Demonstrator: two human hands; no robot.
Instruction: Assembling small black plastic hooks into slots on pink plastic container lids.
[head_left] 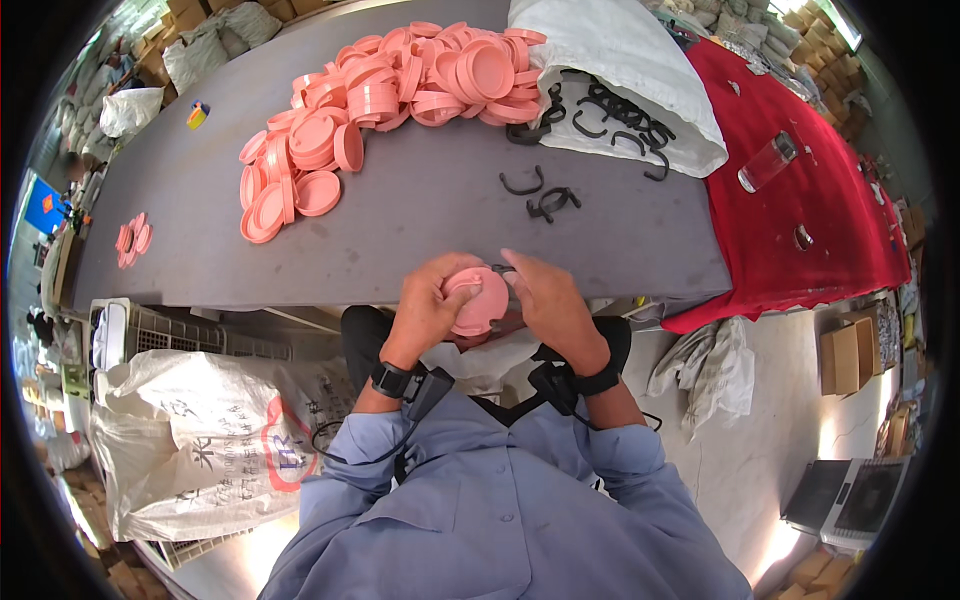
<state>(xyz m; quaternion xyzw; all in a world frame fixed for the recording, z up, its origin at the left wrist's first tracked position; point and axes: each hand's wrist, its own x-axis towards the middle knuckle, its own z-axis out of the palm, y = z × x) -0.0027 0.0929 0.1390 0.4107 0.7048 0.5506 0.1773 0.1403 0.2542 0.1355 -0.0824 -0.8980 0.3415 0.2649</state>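
My left hand [430,300] grips a round pink plastic lid [482,302], thumb lying across its face, near the table's front edge. At the lid's upper right rim, my right hand [548,300] pinches a small black curved handle [502,268]. Much of that handle is hidden by the fingers. On the table beyond my hands lie several loose black curved handles [548,207]. More of them spill from the mouth of a white woven sack [640,60]. A large heap of similar pink lids [487,72] spreads over the far middle and left of the table.
The grey tabletop [420,220] also carries small pink pieces [133,240] and a yellow tape roll [198,115] at left. A clear bottle [767,163] lies on red cloth [800,235] at right. A white printed sack [200,440] stands below left, cardboard boxes [848,358] at right.
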